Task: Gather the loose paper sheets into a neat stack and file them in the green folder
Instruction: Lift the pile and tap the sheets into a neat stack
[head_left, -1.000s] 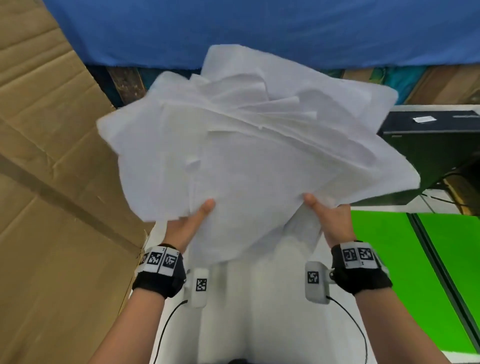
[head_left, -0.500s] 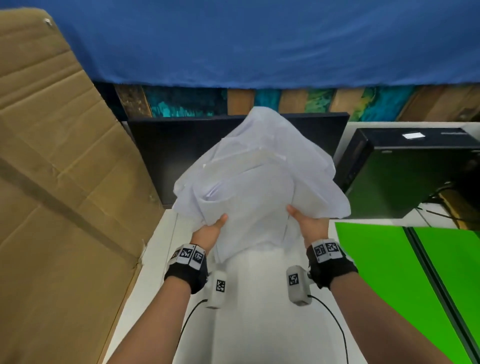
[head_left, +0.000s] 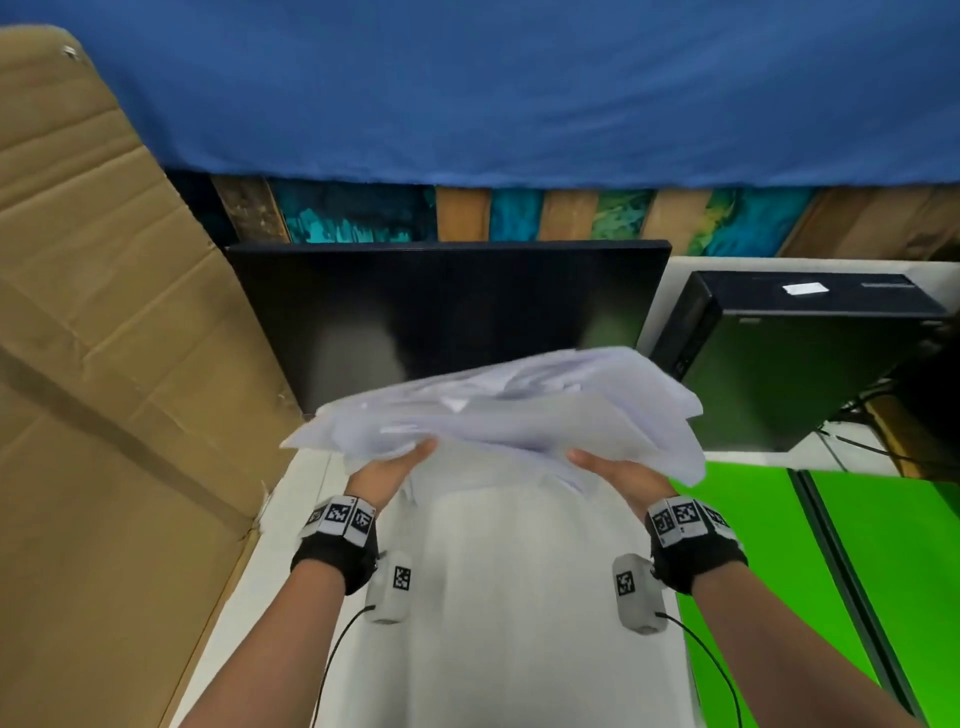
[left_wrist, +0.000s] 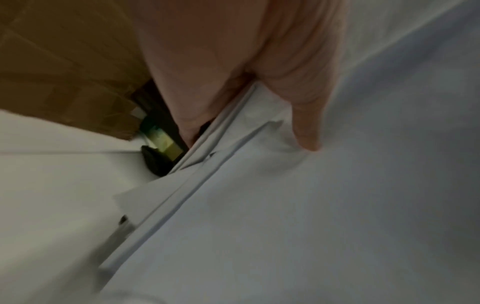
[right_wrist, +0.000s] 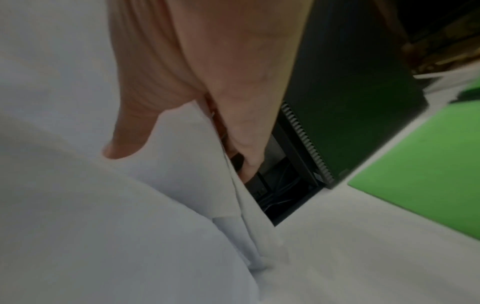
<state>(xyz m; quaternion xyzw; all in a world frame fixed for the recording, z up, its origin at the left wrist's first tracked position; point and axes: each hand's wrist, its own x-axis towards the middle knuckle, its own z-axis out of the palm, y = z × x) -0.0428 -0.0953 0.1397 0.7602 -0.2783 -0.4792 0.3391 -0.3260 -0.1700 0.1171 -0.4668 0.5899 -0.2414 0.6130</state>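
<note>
Two hands, left hand (head_left: 387, 470), right hand (head_left: 621, 480), pinch one paper bundle (head_left: 509, 415).

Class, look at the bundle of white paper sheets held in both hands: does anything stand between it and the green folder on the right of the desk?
Nothing visible does. The left hand and right hand hold the untidy bundle of white paper sheets above the white desk; the open green folder lies flat to its right, with only bare desk between.
</note>
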